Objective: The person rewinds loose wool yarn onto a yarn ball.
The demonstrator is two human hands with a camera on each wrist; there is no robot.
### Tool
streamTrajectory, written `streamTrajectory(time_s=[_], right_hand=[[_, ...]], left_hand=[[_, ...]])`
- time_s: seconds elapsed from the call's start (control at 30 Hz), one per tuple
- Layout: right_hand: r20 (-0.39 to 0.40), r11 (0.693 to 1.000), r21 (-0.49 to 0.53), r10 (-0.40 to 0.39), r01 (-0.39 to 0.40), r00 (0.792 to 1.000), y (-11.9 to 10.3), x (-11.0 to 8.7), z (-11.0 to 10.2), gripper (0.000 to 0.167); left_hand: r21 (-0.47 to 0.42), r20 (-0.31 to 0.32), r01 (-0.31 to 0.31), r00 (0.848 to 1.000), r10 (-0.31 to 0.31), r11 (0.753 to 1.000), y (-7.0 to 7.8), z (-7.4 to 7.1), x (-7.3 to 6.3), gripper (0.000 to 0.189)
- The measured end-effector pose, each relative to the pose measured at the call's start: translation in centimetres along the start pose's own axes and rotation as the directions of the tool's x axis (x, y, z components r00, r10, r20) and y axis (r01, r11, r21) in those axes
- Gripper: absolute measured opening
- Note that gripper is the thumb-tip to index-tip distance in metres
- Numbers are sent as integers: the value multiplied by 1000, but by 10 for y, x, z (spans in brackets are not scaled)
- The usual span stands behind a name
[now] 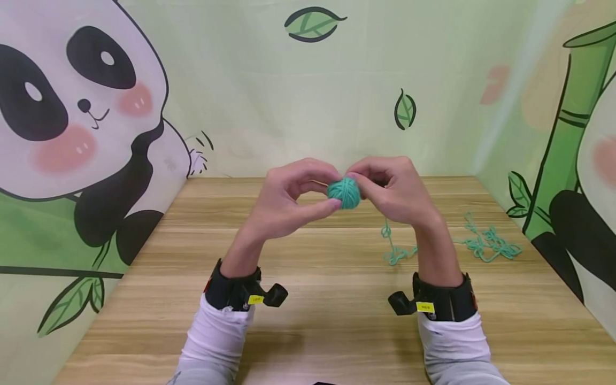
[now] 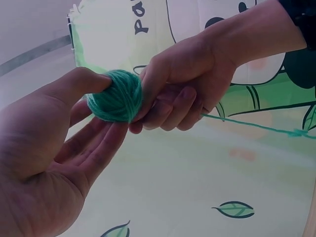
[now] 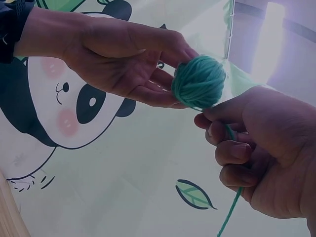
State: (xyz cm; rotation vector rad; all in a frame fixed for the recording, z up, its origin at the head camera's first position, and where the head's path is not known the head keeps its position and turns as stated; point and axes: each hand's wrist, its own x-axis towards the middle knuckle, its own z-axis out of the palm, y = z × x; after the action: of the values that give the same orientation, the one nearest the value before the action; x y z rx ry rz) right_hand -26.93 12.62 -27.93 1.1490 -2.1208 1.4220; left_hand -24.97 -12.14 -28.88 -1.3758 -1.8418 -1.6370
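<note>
A small ball of teal yarn [image 1: 344, 193] is held up above the table between the two hands. My left hand [image 1: 293, 200] pinches it between the thumb and fingertips, seen closely in the left wrist view, where the yarn ball [image 2: 116, 96] shows its wound strands. At the ball's right side my right hand [image 1: 397, 190] has its fingers curled round the yarn strand [image 3: 231, 212], thumb and forefinger right at the ball's surface. From the right hand the strand runs down; in the head view loose yarn [image 1: 395, 255] lies beneath that hand.
A tangle of the same yarn [image 1: 491, 245] lies on the wooden table [image 1: 337, 299] to the right of the right forearm. Behind and beside the table hang printed panels [image 1: 240, 107] with pandas, bamboo and leaves. Both wrists wear black camera bands [image 1: 233, 289].
</note>
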Motion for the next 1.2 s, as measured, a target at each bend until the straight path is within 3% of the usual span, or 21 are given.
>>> streamTrajectory(time_s=[0.4,0.73,0.93,1.2], right_hand=[[-79,999,45,-23,27,997,-2,-1,0,12],[-103,995,59,-75,82,992,-4,-3,0,12],[-108,988,64,-136,144,985,-8,-3,0,11],[-106,976,75,-195,203,975,-15,-4,-2,11]], left_hand=[[77,14,-6,1000,5,997,-3,-1,1,36],[193,36,-1,999,-6,981,-6,-1,0,34],[235,14,0,1000,-3,972,-8,-1,0,32],[223,-41,-8,999,18,975,-9,-1,1,32]])
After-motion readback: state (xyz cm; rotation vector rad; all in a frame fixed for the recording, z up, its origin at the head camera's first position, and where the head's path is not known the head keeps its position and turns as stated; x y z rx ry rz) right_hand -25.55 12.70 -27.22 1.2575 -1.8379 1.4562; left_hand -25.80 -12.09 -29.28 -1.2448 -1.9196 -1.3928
